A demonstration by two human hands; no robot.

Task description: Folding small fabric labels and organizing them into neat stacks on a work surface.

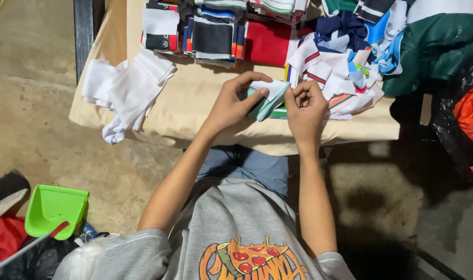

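My left hand (pixel 235 101) grips a small stack of folded cloth pieces (pixel 270 98), white and pale green, just above the front edge of the paper-covered table (pixel 195 98). My right hand (pixel 305 106) is closed beside the stack, its fingertips pinching at the stack's right edge. Both forearms reach up from my lap over the table's front edge.
A loose heap of coloured fabric scraps (pixel 340 67) lies right of my hands. Neat stacks of cut pieces (pixel 215 36) line the back. White cloth pieces (pixel 127 88) hang over the left corner. A green dustpan (pixel 55 207) sits on the floor at left; black bags (pixel 454 129) at right.
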